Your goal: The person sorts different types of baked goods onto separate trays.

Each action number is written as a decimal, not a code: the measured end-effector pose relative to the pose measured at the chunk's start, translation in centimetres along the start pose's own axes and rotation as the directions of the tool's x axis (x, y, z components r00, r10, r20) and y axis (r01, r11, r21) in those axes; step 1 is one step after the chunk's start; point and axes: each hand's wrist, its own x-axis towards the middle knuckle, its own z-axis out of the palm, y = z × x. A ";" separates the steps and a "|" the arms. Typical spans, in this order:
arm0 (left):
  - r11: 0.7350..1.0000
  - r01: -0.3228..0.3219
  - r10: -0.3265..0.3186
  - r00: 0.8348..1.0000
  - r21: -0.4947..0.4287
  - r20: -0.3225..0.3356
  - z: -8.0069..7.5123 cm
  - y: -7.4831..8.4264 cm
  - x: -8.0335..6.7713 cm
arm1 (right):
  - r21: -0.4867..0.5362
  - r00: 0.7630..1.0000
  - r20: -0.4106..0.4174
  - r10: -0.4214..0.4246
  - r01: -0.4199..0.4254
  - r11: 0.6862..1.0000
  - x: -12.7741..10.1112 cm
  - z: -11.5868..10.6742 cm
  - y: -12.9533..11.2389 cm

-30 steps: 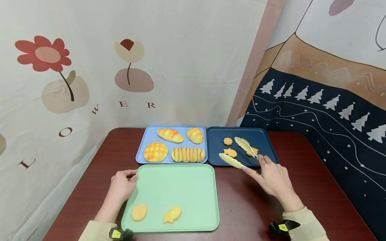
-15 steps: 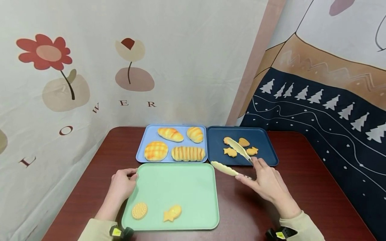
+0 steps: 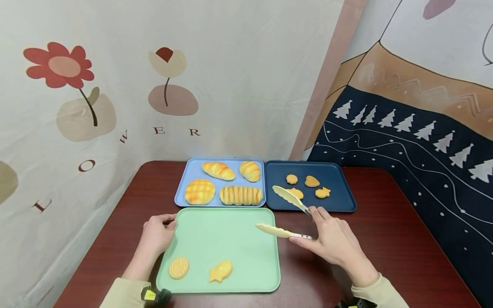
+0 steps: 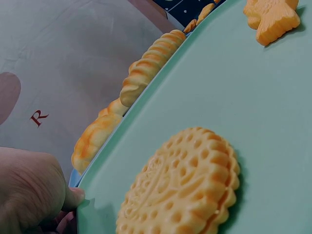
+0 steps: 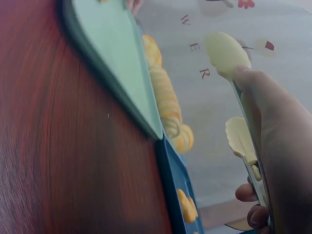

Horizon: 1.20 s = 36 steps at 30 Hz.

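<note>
I see a staged room corner rather than a real kitchen or shop: printed cloth backdrops, one with flowers [image 3: 57, 70] and letters, one with white trees [image 3: 404, 124], hang behind a dark wooden table [image 3: 385, 239]. Toy-like breads [image 3: 240, 195] and biscuits sit on plastic trays [image 3: 219, 201] toward its far edge.
</note>
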 end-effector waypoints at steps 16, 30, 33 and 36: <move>1.000 0.006 -0.006 1.000 0.014 -0.002 0.0 0.2 -0.1 | 0.102 0.996 0.076 -0.047 0.039 0.994 -1.1 1.5 -2.6; 1.000 0.010 -0.010 1.000 0.015 -0.004 0.0 0.3 -0.1 | 0.051 0.969 0.129 -0.210 0.205 0.978 -1.6 2.8 -4.7; 1.000 0.007 -0.007 1.000 0.014 -0.005 0.0 0.4 -0.1 | 0.056 0.958 0.145 -0.246 0.240 0.969 -1.5 2.8 -5.1; 1.000 0.005 -0.005 1.000 0.014 -0.002 0.0 0.4 -0.1 | 0.057 0.946 0.158 -0.283 0.277 0.959 -1.5 2.8 -5.4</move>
